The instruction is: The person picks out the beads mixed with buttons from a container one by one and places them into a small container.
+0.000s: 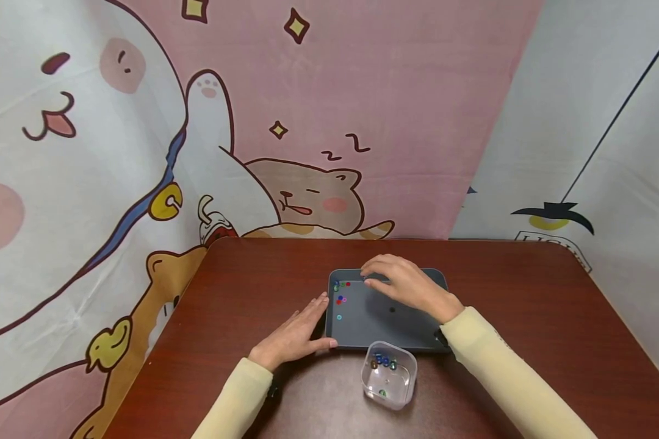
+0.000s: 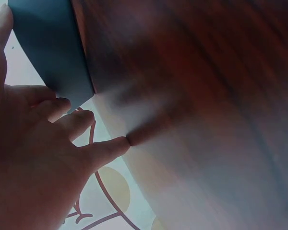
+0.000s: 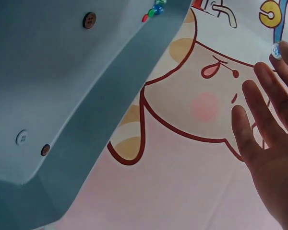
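My right hand (image 1: pixel 409 285) is above the far part of a grey-blue tray (image 1: pixel 362 332). Between its thumb and index finger it pinches a clear marble with blue inside (image 3: pixel 276 50); the other fingers are extended. My left hand (image 1: pixel 296 332) lies with straight fingers along the tray's left side, its thumb at the near left corner. Small red, green and blue pieces and marbles (image 1: pixel 337 285) lie in the tray's far left corner, with a few coloured rings and beads (image 1: pixel 340 299) nearer. A brown button (image 3: pixel 89 20), a white button (image 3: pixel 22 137) and a smaller brown button (image 3: pixel 45 150) also lie in the tray.
A clear plastic box (image 1: pixel 388 399) with several marbles stands in front of the tray's near edge. Everything rests on a dark reddish wooden table (image 1: pixel 554 335). Behind it hangs a pink and white cloth (image 1: pixel 417 122) with cartoon animals.
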Demonstrator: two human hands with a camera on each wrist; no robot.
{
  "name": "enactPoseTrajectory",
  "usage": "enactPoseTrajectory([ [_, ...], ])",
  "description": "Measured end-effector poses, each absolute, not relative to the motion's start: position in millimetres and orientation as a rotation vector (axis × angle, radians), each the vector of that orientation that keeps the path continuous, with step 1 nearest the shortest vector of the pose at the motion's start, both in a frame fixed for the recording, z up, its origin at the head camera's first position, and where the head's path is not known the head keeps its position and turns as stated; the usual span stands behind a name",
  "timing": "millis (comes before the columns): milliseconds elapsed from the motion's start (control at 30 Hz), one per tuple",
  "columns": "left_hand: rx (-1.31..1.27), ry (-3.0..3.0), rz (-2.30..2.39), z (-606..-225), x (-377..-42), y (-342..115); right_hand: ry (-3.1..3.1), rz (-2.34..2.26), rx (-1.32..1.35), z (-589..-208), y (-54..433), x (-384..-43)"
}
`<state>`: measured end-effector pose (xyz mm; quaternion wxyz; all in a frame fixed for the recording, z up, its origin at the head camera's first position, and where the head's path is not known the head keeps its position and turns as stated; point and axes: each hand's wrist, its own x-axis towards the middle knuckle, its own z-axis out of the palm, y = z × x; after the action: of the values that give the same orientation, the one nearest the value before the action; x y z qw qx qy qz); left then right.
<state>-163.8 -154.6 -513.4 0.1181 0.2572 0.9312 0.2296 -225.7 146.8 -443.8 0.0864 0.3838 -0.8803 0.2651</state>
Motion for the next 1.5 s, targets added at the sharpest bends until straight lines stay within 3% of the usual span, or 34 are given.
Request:
enactPoseTrajectory([
  [500,0.813,2.725,0.694,-514.5,-163.3,-156.7,-2.506,0.773,1.173,-438.4,170.0,-183.8],
  [1500,0.808,2.715,0.671,-511.3,-162.3,-156.5,-2.327,0.769,1.337,-464.6,182.8,-123.1],
])
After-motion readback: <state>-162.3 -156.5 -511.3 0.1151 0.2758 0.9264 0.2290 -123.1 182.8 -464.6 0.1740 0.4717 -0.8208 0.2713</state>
